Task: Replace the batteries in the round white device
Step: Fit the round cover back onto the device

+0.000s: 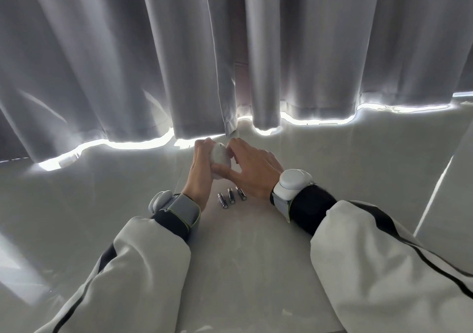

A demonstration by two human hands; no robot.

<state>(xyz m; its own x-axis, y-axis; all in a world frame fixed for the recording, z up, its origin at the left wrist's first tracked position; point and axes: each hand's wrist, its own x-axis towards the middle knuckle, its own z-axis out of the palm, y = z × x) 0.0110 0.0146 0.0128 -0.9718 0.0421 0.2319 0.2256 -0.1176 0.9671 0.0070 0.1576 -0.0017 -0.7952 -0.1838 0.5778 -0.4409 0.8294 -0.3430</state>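
White tabletop; grey curtains at 12 o'clock; left hand and right hand grasping round white device; three batteries beneath.

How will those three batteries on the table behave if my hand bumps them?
The batteries are small smooth cylinders lying on their sides on a glossy white table, so they would probably roll or slide easily. They lie close together, so one knocked would likely push the others. They look rigid, unlikely to bend.
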